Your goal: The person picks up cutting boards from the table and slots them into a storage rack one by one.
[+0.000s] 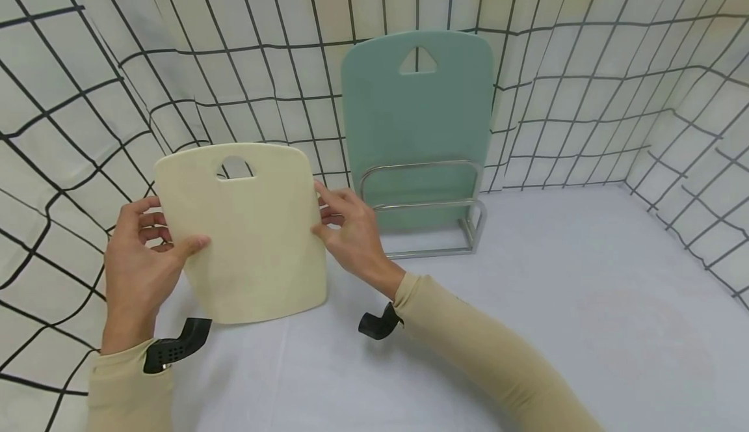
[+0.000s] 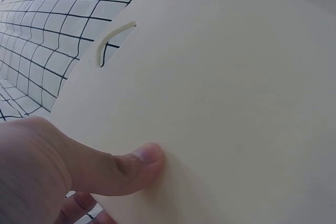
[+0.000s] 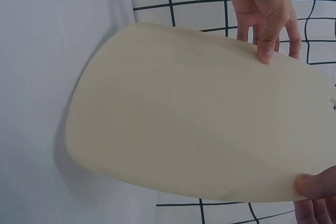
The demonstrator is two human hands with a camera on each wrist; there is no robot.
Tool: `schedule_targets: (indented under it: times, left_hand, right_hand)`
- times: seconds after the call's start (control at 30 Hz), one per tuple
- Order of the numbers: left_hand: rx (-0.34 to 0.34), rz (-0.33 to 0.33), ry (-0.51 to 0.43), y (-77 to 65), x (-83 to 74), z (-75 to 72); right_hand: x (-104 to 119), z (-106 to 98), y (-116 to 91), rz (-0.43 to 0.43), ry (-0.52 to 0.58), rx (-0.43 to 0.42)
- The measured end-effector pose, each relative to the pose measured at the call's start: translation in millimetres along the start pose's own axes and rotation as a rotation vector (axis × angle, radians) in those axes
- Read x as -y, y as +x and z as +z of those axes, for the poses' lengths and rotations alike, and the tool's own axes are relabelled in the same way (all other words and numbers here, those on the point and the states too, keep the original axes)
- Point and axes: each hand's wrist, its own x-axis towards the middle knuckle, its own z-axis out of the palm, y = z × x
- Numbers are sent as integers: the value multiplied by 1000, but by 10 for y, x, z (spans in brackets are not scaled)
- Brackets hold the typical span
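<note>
A cream cutting board (image 1: 251, 243) with a handle hole near its top stands upright at the left, its lower edge close over the white table. My left hand (image 1: 143, 253) grips its left edge, thumb on the front face and fingers behind. On the opposite edge, my right hand (image 1: 351, 227) pinches the board with the thumb in front. In the right wrist view both hands show on opposite long edges of the cutting board (image 3: 194, 114). Right of it, a green cutting board (image 1: 418, 120) with a triangular hole stands in a metal wire rack (image 1: 430, 250).
White walls with a black grid pattern (image 1: 263, 48) rise behind and on both sides. The white table surface (image 1: 556, 328) stretches to the right of the rack. A black wrist mount (image 1: 178, 346) sits on the left sleeve, another black mount (image 1: 379, 323) on the right.
</note>
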Motion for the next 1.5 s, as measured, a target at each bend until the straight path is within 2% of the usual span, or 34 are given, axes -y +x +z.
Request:
schedule_targets:
  times: [0.53, 0.97, 1.5]
  left_hand:
    - [-3, -5, -22, 0, 33, 24]
    - [5, 29, 30, 30, 48, 2]
    - [-15, 18, -33, 1, 9, 30]
  right_hand:
    - [-34, 17, -5, -32, -9, -9]
    - [-43, -2, 14, -62, -31, -1]
    - [-43, -16, 53, -51, 9, -34]
